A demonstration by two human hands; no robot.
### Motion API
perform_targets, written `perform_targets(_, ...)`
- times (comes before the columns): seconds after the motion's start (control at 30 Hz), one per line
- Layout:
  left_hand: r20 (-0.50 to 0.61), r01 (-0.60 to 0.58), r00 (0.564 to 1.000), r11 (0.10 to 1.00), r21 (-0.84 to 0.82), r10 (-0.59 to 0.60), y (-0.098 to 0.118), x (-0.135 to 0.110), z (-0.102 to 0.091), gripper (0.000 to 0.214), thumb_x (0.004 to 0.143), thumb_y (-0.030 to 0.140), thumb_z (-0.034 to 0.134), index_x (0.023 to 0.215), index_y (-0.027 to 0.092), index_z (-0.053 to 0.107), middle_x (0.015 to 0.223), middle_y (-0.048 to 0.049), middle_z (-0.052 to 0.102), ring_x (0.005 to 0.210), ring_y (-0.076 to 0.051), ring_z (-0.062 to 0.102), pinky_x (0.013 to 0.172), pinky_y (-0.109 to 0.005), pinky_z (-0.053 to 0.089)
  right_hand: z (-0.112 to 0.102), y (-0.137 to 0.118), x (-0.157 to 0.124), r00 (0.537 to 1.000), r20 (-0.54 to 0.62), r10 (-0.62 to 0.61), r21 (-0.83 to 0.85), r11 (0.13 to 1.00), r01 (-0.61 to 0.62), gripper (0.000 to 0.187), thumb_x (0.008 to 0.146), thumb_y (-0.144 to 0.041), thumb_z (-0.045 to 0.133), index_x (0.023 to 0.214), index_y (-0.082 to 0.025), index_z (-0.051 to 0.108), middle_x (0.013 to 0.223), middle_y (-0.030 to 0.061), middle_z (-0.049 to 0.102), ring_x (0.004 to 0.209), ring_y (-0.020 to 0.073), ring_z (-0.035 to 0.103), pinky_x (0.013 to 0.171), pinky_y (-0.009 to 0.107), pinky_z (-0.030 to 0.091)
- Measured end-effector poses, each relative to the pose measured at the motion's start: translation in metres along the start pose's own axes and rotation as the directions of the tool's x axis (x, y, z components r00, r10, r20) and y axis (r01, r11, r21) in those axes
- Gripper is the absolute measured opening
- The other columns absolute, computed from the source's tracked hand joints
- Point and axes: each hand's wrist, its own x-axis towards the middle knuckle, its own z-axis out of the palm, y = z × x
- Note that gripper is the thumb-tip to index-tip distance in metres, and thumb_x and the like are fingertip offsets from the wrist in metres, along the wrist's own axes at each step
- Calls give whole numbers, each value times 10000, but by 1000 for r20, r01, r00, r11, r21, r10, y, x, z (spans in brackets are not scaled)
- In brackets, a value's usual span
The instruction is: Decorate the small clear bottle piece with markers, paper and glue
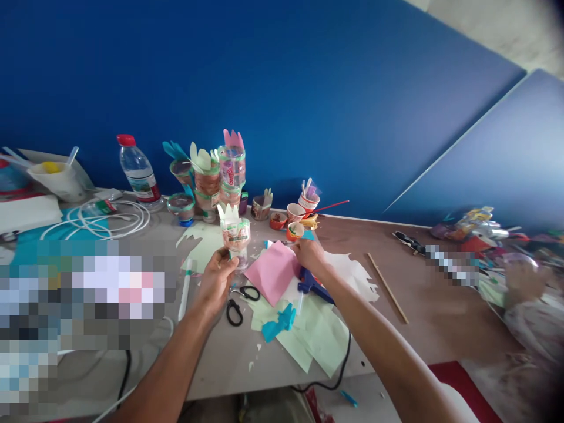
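My left hand (220,273) is wrapped round the lower part of a clear plastic cup (237,235) with a printed band and white paper petals standing up from its rim. My right hand (311,255) reaches to the upper right corner of a pink paper sheet (273,271). Its fingers are closed, and what they hold, if anything, is hidden. Just below that hand lies a blue glue gun (314,285). Black-handled scissors (240,302) rest on the table between my arms. Pale green paper sheets (319,338) and a torn blue paper piece (279,323) lie in front.
Stacked decorated cups (207,182) and a red-capped bottle (138,173) stand along the blue partition (282,106). Small paper cups (296,212) are behind my right hand. A wooden stick (388,288) lies to the right, a coiled white cable (141,220) to the left.
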Motion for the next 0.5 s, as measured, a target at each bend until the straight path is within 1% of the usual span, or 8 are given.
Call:
perform_targets(0.07,12,7,1000,1000,1,-7,-1,-1,0,508,594,283,832,1036,191,600,947,-42,705,852,-195,660,799,-342,483,0,0,4,1000,-4,7,-28,1000,-7,256,888,-183,427,958,-159,672,946,129,692,836,228,645,677,283,419)
perform_targets(0.13,22,10,1000,1000,5,-10,-2,-1,-1,501,616,284,819,1054,192,595,951,-49,707,851,-199,664,797,-344,483,1,-1,9,1000,7,4,-54,999,-3,310,867,-114,406,1059,-164,643,1039,133,676,874,224,645,692,282,422)
perform_targets(0.2,19,9,1000,1000,15,-10,-3,-1,-1,498,621,282,814,1057,188,594,945,-49,707,841,-197,665,788,-338,483,3,-3,13,999,41,-11,-79,997,14,365,843,-78,411,1118,-189,624,1047,114,678,878,218,648,698,279,428)
perform_targets(0.3,8,11,1000,1000,27,-12,-4,-1,-2,493,615,281,812,1047,184,594,937,-47,707,832,-196,666,783,-338,485,6,-8,17,996,91,-27,-125,991,38,394,854,-90,415,1170,-220,612,1061,98,685,896,219,658,712,283,444)
perform_targets(0.4,18,19,1000,1000,19,-19,-5,0,-3,490,624,281,806,1056,192,594,982,-57,707,864,-201,666,804,-346,486,10,-14,21,993,117,-13,-185,982,34,397,885,-101,398,1198,-217,612,1136,126,673,946,247,665,745,311,466)
perform_targets(0.5,16,19,1000,1000,14,-19,-5,0,-3,487,613,279,815,1044,194,603,966,-55,709,857,-200,664,798,-343,483,12,-20,26,988,157,1,-235,971,36,342,892,-109,450,1158,-198,645,1082,153,699,979,282,674,772,342,485)
